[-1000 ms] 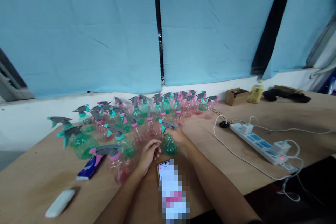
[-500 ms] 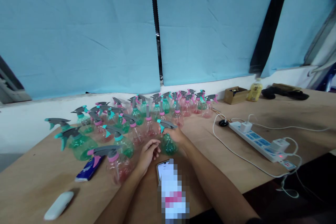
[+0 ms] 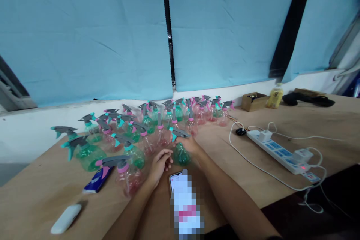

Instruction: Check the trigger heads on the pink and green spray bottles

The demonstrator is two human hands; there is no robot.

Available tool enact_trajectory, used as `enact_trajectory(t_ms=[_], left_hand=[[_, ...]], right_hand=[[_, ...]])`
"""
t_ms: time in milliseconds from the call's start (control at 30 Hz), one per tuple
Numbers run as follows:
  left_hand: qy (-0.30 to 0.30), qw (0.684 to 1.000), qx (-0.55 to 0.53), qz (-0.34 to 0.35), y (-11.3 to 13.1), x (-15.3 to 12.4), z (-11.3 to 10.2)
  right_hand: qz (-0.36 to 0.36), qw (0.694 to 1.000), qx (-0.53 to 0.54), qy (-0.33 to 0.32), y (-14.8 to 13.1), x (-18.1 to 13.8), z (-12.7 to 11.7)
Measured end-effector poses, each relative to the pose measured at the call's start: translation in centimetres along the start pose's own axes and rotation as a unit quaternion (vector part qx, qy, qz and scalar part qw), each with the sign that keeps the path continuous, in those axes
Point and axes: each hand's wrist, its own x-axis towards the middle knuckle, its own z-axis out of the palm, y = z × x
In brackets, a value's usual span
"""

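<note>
My right hand [image 3: 188,144] is closed around the neck of a green spray bottle [image 3: 181,155] with a grey and turquoise trigger head; the bottle stands upright on the table. Just left of it, my left hand [image 3: 161,163] hovers or rests with loosely curled fingers, slightly apart and holding nothing. Below both hands lies a phone [image 3: 176,176], its screen mostly pixelated. A pink spray bottle [image 3: 129,182] stands left of my left wrist, and a green spray bottle [image 3: 135,155] is behind it.
Several more pink and green spray bottles [image 3: 160,135] crowd the table's back and left. At left lie a blue packet [image 3: 97,182] and a white case [image 3: 66,218]. To the right are a corded power strip [image 3: 277,150], a cardboard box [image 3: 254,102] and a yellow drink bottle [image 3: 275,97].
The whole scene has shifted very slightly to the right in view. Both hands and the held spray bottle keep the same pose.
</note>
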Motion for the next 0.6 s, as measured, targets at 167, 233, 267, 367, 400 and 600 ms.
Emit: enact_trajectory(t_ms=[167,233,267,367,400,600], left_hand=[[0.003,1.0,0.0,-0.003,0.04,0.0,0.06],[0.001,1.0,0.001,-0.002,0.04,0.02,0.05],[0.001,1.0,0.001,-0.001,0.06,0.02,0.04],[0.003,1.0,0.001,0.001,0.22,-0.03,0.03],[0.004,1.0,0.003,0.002,0.27,-0.05,0.03],[0.0,1.0,0.008,0.001,0.04,0.13,-0.15]], right_hand=[[0.019,1.0,0.001,0.003,-0.3,-0.03,0.08],[0.016,1.0,-0.011,0.003,-0.48,-0.08,0.14],[0.012,1.0,-0.014,0.001,-0.54,-0.11,0.17],[-0.004,1.0,-0.013,-0.007,-0.55,-0.15,0.25],[-0.009,1.0,-0.012,-0.01,-0.48,-0.15,0.26],[0.013,0.999,-0.012,0.029,0.3,0.08,0.31]])
